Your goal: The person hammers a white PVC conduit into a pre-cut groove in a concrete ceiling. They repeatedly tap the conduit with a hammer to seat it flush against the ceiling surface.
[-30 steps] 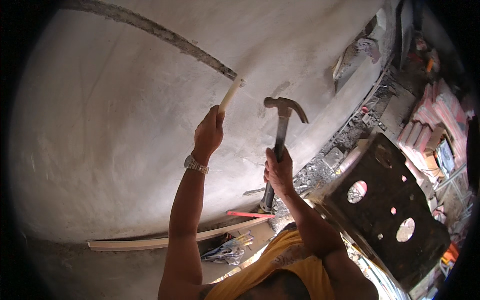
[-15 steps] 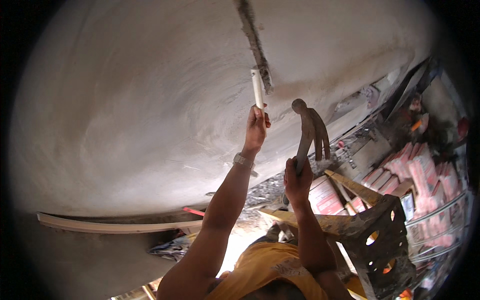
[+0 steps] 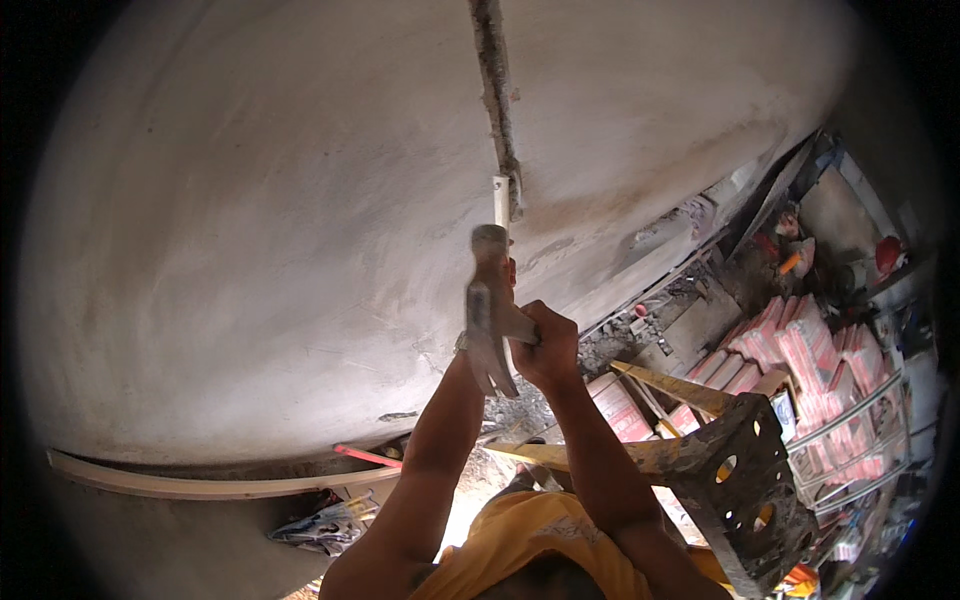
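Observation:
A pale, chisel-like bar (image 3: 501, 200) is in my left hand (image 3: 512, 270), its far end at the lower end of a rough dark groove (image 3: 492, 75) in the grey plastered wall (image 3: 300, 230). Most of my left hand is hidden behind the hammer. My right hand (image 3: 546, 345) is closed round the handle of a claw hammer (image 3: 489, 310). The hammer head, slightly blurred, overlaps the left hand and the bar's near end; whether it touches the bar cannot be seen. A watch (image 3: 461, 342) shows partly at my left wrist.
A stained yellow stepladder (image 3: 735, 480) stands close by my right arm. Beyond it are stacked pink-and-white packages (image 3: 800, 350) and rubble (image 3: 650, 330). At lower left, a long pale strip (image 3: 200, 485) runs along the wall's base, near a red bar (image 3: 367, 456) and crumpled sheeting (image 3: 325, 525).
My right hand has swung the hammer left, from beside the bar to in front of my left hand. The bar's far end appears lower in view, still at the groove.

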Demonstrator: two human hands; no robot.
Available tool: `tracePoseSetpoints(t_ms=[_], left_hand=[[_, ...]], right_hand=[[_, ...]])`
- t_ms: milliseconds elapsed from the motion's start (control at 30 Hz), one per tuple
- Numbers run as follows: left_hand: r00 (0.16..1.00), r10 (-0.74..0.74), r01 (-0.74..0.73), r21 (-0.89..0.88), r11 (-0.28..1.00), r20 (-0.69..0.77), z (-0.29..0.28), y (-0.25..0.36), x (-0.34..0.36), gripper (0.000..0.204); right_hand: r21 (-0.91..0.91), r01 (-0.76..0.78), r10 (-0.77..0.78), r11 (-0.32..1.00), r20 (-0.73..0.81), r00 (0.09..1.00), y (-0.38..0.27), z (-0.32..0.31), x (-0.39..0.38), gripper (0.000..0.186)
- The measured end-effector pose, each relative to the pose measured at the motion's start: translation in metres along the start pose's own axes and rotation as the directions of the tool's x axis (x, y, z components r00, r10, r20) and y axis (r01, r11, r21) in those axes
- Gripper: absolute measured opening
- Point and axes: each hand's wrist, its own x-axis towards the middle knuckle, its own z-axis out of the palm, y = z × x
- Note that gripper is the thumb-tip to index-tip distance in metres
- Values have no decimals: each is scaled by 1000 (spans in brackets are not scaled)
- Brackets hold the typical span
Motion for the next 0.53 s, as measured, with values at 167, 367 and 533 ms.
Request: tracePoseSetpoints(t_ms=[167, 367, 533], left_hand=[[978, 187, -203, 207, 957, 94, -23, -28, 12, 30], [983, 123, -139, 117, 983, 134, -2, -14, 13, 27], [986, 150, -163, 227, 960, 74, 9, 0, 11, 30]], right_hand=[[-162, -96, 94, 982, -25, 995, 16, 12, 25, 24], [-298, -145, 154, 943, 7, 988, 25, 10, 27, 24], [-259, 104, -86, 960, 81, 993, 18, 3, 26, 27]])
